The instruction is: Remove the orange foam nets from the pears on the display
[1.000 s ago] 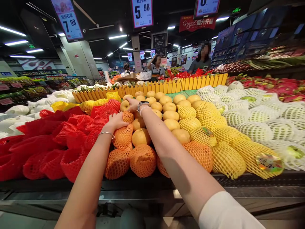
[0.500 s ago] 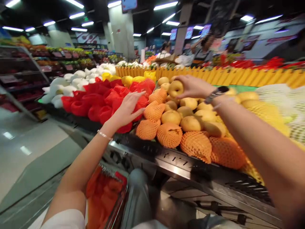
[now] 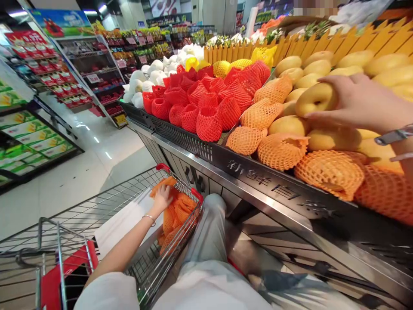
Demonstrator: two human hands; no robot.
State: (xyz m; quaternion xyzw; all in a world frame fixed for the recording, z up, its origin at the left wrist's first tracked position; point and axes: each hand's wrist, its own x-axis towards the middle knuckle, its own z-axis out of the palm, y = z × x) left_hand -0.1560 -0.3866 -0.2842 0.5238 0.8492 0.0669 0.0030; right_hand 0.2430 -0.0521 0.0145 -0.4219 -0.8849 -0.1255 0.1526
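My right hand (image 3: 351, 101) grips a round yellow-brown pear (image 3: 316, 100) between thumb and fingers, above bare pears (image 3: 288, 125) on the display. In front of these sit pears in orange foam nets (image 3: 282, 150). Down in the shopping cart (image 3: 190, 224), my left hand (image 3: 162, 199) has its fingers closed on an orange foam net (image 3: 166, 184) at the top of a heap. More loose orange foam nets (image 3: 176, 217) lie beneath it. Part of the left fingers is hidden among the nets.
Fruit in red foam nets (image 3: 208, 118) and white foam nets (image 3: 158, 71) fills the display's left part. A black perforated edge (image 3: 206, 148) and metal rim run along the front. An orange picket fence (image 3: 232, 54) stands behind. Shelves (image 3: 93, 73) line the left.
My left hand has gone from beside the red-netted fruit down into the cart, onto the orange nets. The right hand still holds the pear. My view has turned left and downward.
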